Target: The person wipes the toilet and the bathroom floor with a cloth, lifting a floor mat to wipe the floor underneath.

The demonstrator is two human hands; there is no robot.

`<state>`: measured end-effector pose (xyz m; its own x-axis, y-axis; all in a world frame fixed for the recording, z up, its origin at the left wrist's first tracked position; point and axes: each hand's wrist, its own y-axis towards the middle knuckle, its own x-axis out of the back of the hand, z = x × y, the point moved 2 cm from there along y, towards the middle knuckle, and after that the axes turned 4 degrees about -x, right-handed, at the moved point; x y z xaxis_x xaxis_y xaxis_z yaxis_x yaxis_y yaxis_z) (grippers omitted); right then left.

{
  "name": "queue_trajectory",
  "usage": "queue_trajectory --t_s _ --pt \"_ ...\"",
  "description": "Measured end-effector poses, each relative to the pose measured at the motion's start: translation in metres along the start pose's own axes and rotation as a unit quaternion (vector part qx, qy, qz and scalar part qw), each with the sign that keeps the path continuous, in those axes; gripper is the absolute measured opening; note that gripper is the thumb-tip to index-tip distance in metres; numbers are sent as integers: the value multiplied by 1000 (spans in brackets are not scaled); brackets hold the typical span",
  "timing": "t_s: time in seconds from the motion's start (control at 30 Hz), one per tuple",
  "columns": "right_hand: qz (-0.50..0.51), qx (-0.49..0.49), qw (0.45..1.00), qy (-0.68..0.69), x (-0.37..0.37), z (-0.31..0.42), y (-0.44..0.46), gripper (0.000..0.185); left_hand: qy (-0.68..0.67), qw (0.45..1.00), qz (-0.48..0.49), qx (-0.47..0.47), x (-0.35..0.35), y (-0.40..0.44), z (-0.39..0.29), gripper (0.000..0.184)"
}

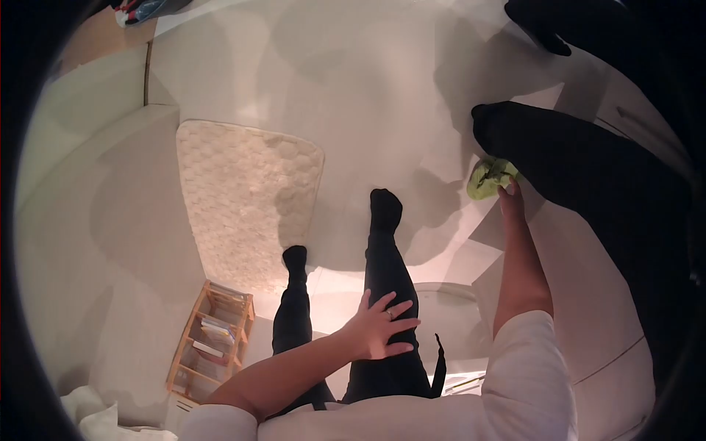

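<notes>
My left hand [379,328] lies with its fingers spread on my dark trouser leg [384,294], and a ring shows on one finger. Out to the right, my right hand [509,192] is closed on the edge of a lime-green crumpled thing [483,181]. It has dark marks and looks like a cloth or a soft bag; its exact kind cannot be made out. Just above that hand is the dark-clad leg [573,147] of another person.
A quilted cream mat [243,198] lies on the pale floor [353,88]. At lower left stands a small wooden shelf [209,334] with books. White fabric [92,415] is bunched in the bottom left corner. The other person's second dark foot [548,37] is at upper right.
</notes>
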<state>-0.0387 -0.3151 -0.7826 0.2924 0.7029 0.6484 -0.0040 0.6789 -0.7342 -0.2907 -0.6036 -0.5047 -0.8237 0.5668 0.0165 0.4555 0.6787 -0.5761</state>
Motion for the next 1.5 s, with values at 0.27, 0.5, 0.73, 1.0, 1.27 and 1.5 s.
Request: queue_trajectory --t_s 0.27,0.5,0.73,1.0,1.27,1.5 --pt "-18 -60 998 -26 -87 -15 64 56 -136 990 -30 37 -6 9 8 32" --pt "-20 145 934 -327 -199 190 -16 52 -126 991 -36 40 3 20 0 29" --pt "-14 204 973 -108 -145 83 26 53 -153 986 -66 28 -4 19 4 25" --pt "37 25 967 -250 -167 169 -36 56 -161 984 -63 35 -8 24 2 22" --pt "-16 73 980 -186 -113 116 20 64 -181 980 -68 41 -7 22 6 23" --pt "97 43 957 -270 -123 137 -24 71 -185 979 -78 43 -5 23 3 23"
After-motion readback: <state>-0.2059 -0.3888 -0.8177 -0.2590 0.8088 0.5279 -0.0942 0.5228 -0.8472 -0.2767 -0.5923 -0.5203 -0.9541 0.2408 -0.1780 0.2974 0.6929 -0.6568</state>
